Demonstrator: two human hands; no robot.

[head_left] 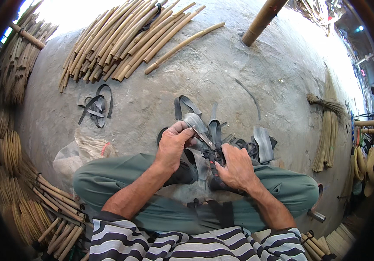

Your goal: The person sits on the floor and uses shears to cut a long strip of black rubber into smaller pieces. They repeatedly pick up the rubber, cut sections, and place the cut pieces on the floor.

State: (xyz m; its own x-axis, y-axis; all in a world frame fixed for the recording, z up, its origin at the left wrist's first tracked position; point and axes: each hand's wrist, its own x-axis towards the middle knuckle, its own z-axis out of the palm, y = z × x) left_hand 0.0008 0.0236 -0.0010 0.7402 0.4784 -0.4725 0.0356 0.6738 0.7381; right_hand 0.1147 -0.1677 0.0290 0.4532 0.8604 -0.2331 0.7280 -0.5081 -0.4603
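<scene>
My left hand [171, 145] is closed in a pinch on a grey rubber strip [194, 122] in front of my crossed legs. My right hand [239, 167] grips a pair of scissors [210, 144] by black-wrapped handles, with a round pivot showing. The scissors' blades lie against the strip; how far apart they are is hard to see. Dark rubber loops [187, 103] curl on the floor just beyond my hands. By my right hand lie a wider grey rubber piece [263, 145] and a tangle of black strips [243, 143].
Bamboo poles [117, 41] lie piled at the far left, one [184, 48] apart. An upright post [263, 24] stands beyond. A coil of black strips [97, 106] and a pale sack [84, 150] lie left. Dry grass bundles [327, 126] lie right; coiled cane [10, 152] fills the left edge.
</scene>
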